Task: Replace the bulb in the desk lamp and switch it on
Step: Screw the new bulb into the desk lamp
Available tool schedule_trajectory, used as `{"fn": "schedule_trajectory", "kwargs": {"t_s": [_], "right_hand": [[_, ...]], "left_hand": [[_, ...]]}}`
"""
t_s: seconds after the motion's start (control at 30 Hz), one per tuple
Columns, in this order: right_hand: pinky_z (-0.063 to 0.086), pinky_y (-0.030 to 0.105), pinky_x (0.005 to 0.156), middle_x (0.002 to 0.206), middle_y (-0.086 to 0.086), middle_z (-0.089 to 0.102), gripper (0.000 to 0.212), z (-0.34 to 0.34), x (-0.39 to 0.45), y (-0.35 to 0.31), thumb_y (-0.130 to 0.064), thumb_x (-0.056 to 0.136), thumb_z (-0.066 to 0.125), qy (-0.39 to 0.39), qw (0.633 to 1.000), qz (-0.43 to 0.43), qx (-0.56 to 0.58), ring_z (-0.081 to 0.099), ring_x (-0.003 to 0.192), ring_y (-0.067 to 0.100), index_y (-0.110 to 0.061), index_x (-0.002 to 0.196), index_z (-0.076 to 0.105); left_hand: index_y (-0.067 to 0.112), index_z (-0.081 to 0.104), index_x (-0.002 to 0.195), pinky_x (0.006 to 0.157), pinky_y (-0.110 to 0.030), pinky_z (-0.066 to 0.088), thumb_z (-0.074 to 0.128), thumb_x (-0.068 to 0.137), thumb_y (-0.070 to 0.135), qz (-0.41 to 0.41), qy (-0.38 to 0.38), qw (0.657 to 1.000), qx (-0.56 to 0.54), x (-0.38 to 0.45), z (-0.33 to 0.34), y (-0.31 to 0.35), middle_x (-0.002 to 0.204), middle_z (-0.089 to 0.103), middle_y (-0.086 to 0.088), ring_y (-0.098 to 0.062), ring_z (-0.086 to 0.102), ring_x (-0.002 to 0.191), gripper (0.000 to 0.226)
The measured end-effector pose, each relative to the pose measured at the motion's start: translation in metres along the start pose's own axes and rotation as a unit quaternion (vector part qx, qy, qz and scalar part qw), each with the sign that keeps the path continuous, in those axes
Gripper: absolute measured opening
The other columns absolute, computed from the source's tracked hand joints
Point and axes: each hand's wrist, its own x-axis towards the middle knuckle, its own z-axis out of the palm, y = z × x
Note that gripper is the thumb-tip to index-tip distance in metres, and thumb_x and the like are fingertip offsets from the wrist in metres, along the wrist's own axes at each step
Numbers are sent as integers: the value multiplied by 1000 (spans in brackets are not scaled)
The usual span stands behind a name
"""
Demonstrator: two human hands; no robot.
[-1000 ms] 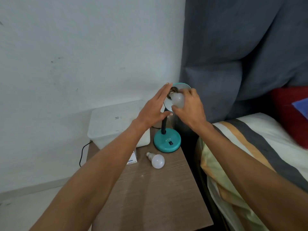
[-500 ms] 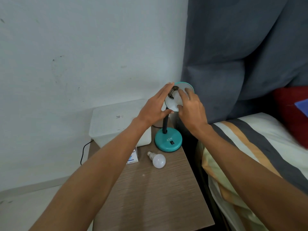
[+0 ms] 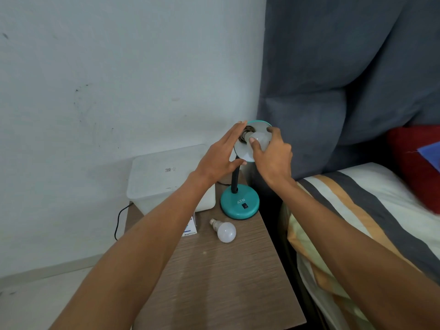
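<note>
A teal desk lamp stands at the back of the wooden bedside table, its round base [image 3: 239, 202] carrying a black switch [image 3: 244, 206]. Its shade [image 3: 258, 126] is tipped toward me. A white bulb [image 3: 261, 139] sits at the socket inside the shade, metal screw base pointing in. My right hand [image 3: 271, 157] grips that bulb with thumb and fingers. My left hand [image 3: 220, 158] presses flat against the shade's left rim, fingers straight. A second white bulb [image 3: 226, 231] lies loose on the table in front of the lamp base.
A translucent white plastic box [image 3: 164, 177] stands left of the lamp against the wall. A small bulb carton [image 3: 190, 228] lies partly under my left forearm. A black cable [image 3: 119, 217] hangs off the table's left edge. A bed with striped bedding [image 3: 371, 210] adjoins on the right.
My right hand has shifted its grip around the bulb at the socket, thumb now across the front. My left hand stays against the shade.
</note>
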Motion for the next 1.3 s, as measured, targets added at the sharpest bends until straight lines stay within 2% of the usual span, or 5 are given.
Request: {"fn": "schedule_trajectory", "kwargs": {"t_s": [0.37,0.67,0.87,1.13,1.3], "right_hand": [[56,48,86,116,17,67,61,-4,0,1,-52,89,63,2,997,-18,-68,66,104,37,-9,131,53],[51,49,92,139,20,49,57,1,-2,7,-25,92,68,-30,971,-164,-170,57,116,40,-16,144,47],[57,50,82,111,22,68,55,-4,1,1,-47,92,62,-10,990,-62,-128,66,99,42,-3,126,56],[51,48,91,137,17,54,57,1,3,8,-21,88,71,-34,964,-196,-177,58,114,40,-9,140,50],[57,51,82,115,20,69,37,-3,7,2,-27,94,64,9,980,-138,-141,67,97,41,-6,124,63]], "left_hand": [[9,24,161,121,-41,37,84,85,22,-4,2,1000,-1,0,0,-1,166,31,-8,-27,34,152,97],[9,24,161,123,-33,32,83,86,21,-9,3,1000,-6,-1,-1,0,167,30,-6,-23,32,153,96],[10,24,161,119,-27,31,83,86,21,-9,5,1000,-2,-2,0,1,167,31,-6,-24,34,151,97],[9,25,161,120,-31,33,83,85,19,-7,6,1000,-9,-2,-1,2,166,32,-7,-25,35,151,96],[9,25,161,120,-30,33,83,85,18,-3,1,1000,-3,-1,-1,2,167,30,-6,-24,34,151,97]]}}
